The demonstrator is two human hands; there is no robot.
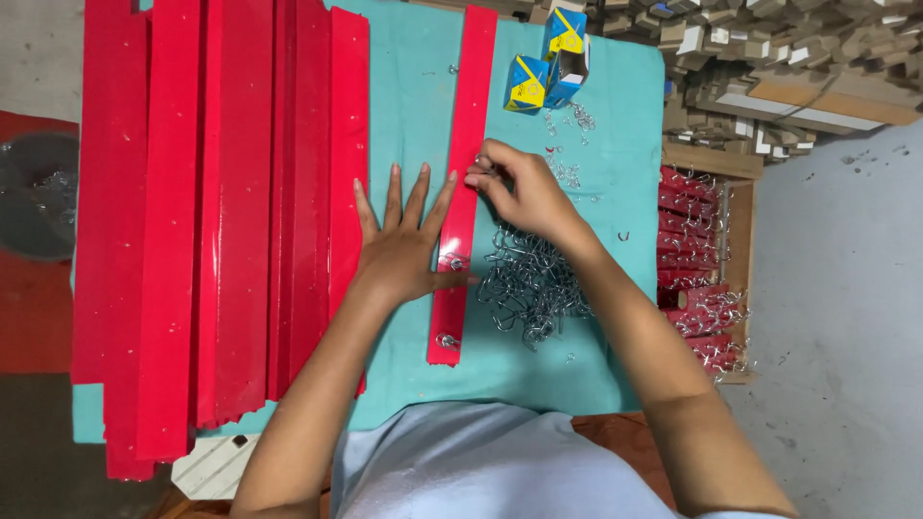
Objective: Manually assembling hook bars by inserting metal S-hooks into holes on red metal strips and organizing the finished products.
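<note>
A red strip (465, 183) is pressed flat onto the teal cloth (413, 115) by the spread left hand (404, 245). A small metal hook (478, 168) is pinched against the strip by the right hand (524, 192), beside a pile of hooks (529, 284).

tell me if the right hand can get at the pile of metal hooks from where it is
Probably yes: the right hand works at the red strip, and the pile of metal hooks lies uncovered on the teal cloth just under its wrist.

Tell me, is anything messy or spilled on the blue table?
Yes. Small metal hooks lie scattered loose on the teal cloth below two opened blue and yellow boxes, apart from the big hook pile. One box lies tipped on its side. The left hand presses the red strip flat; the right hand pinches at it.
</note>
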